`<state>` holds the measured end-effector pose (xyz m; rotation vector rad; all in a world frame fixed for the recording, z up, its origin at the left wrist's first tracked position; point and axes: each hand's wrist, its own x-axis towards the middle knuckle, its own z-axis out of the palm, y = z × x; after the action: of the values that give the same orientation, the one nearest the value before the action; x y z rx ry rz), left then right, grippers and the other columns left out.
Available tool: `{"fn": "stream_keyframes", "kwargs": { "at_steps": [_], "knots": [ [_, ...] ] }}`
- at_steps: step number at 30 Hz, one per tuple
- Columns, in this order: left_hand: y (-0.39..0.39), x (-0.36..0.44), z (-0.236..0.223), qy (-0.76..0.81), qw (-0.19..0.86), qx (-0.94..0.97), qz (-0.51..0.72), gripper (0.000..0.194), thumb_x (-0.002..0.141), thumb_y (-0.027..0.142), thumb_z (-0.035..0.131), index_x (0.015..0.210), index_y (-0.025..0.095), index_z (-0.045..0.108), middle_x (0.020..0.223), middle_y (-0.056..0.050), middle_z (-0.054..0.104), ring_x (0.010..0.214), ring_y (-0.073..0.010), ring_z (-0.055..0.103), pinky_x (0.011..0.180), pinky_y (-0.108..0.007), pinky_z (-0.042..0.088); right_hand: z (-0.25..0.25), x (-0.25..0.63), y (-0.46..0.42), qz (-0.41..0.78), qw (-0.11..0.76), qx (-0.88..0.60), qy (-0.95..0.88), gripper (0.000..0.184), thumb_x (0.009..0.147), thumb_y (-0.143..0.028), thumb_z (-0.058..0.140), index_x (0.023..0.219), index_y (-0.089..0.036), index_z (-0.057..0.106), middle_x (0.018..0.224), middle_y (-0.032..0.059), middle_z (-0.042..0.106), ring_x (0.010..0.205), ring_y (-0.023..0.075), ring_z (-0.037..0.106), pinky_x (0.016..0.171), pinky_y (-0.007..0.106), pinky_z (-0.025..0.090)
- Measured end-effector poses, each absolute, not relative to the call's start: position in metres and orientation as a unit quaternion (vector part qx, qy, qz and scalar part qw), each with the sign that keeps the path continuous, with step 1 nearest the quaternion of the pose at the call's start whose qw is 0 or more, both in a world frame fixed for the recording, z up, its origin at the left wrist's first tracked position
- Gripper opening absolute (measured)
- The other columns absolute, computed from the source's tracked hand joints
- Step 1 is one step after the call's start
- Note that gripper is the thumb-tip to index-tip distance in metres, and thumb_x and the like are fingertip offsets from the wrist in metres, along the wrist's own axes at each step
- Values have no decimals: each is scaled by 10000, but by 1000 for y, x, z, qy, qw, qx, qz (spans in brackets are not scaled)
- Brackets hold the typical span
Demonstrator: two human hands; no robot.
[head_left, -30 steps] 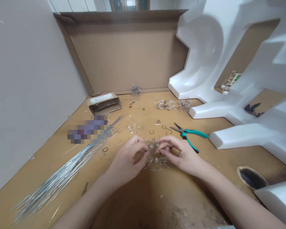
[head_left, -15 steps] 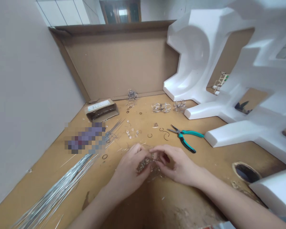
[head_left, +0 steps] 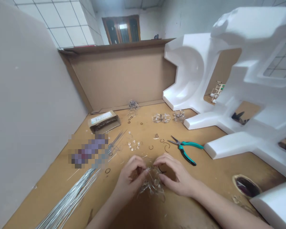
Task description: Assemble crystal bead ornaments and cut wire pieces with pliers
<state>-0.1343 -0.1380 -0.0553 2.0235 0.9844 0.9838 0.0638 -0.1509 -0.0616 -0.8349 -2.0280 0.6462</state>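
Observation:
Near the front of the table, a piece of bent silver wire with clear beads [head_left: 152, 184] lies between my hands. My left hand [head_left: 133, 175] pinches its upper left edge between thumb and fingers. Beside it on the right, my right hand [head_left: 177, 175] has its thumb and forefinger parted close to the wire. A dark curved wire [head_left: 161, 170] shows in that gap; whether a finger touches it I cannot tell. Teal-handled long-nose pliers [head_left: 184, 148] rest with jaws apart, right of and beyond my hands.
Long straight wires [head_left: 71, 190] lie in a bundle at left, near a blurred purple item [head_left: 89, 149] and a small open carton [head_left: 105, 121]. Loose clear beads [head_left: 134, 145] and finished-looking wire shapes [head_left: 161, 118] lie farther back. White foam [head_left: 224, 144] borders the right; a hole [head_left: 246, 185] opens there.
My right hand has parted from the left, its fingers opening off the beaded wire. The piece now shows more fully between my hands. The view has tilted up slightly.

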Motion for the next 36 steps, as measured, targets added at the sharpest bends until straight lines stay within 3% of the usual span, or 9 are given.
{"fn": "stream_keyframes", "kwargs": {
  "at_steps": [7, 12, 15, 17, 23, 31, 36],
  "knots": [
    [-136, -130, -60, 382, 371, 756, 381, 114, 797, 202, 501, 692, 176, 466, 721, -1, 436, 682, -126, 439, 619, -252, 367, -65, 63, -146, 279, 420, -337, -795, 243, 754, -133, 531, 989, -197, 544, 906, 57, 571, 860, 170, 512, 771, 325, 426],
    [-143, -123, -61, 408, 391, 751, 342, 171, 755, 179, 530, 616, 170, 431, 689, 7, 427, 658, -121, 431, 595, -240, 346, -67, 57, -150, 309, 393, -356, -789, 193, 709, -230, 623, 891, -187, 577, 857, 46, 554, 824, 165, 515, 728, 301, 427],
    [-143, -124, -58, 395, 454, 739, 304, 184, 733, 211, 570, 601, 163, 451, 673, 11, 433, 646, -116, 429, 589, -233, 341, -68, 54, -153, 339, 363, -371, -785, 70, 711, -222, 602, 734, -174, 556, 756, 14, 531, 693, 123, 506, 617, 243, 417],
    [-141, -127, -55, 376, 523, 717, 265, 190, 721, 254, 601, 612, 158, 478, 680, 12, 451, 657, -113, 436, 598, -229, 346, -69, 53, -154, 357, 346, -369, -786, 99, 705, -224, 601, 660, -169, 532, 700, -4, 519, 627, 103, 490, 567, 220, 397],
    [-132, -139, -59, 313, 676, 641, 184, 217, 672, 328, 670, 690, 144, 556, 699, 18, 503, 655, -99, 455, 610, -221, 355, -71, 51, -157, 386, 308, -346, -798, 58, 694, -157, 564, 637, -159, 553, 662, -17, 531, 584, 83, 492, 544, 200, 388],
    [-141, -134, -50, 357, 609, 680, 198, 199, 695, 314, 649, 645, 152, 545, 624, 47, 453, 594, -79, 391, 542, -196, 298, -68, 53, -151, 439, 283, -348, -779, 53, 687, -124, 545, 666, -150, 586, 681, -10, 528, 638, 101, 507, 587, 219, 419],
    [-141, -136, -53, 376, 534, 723, 225, 206, 691, 306, 642, 602, 148, 544, 685, 25, 482, 665, -105, 438, 582, -215, 320, -57, 49, -155, 436, 264, -399, -762, 40, 641, -136, 582, 664, -157, 557, 684, -25, 508, 579, 79, 469, 511, 185, 376]
  ]
}}
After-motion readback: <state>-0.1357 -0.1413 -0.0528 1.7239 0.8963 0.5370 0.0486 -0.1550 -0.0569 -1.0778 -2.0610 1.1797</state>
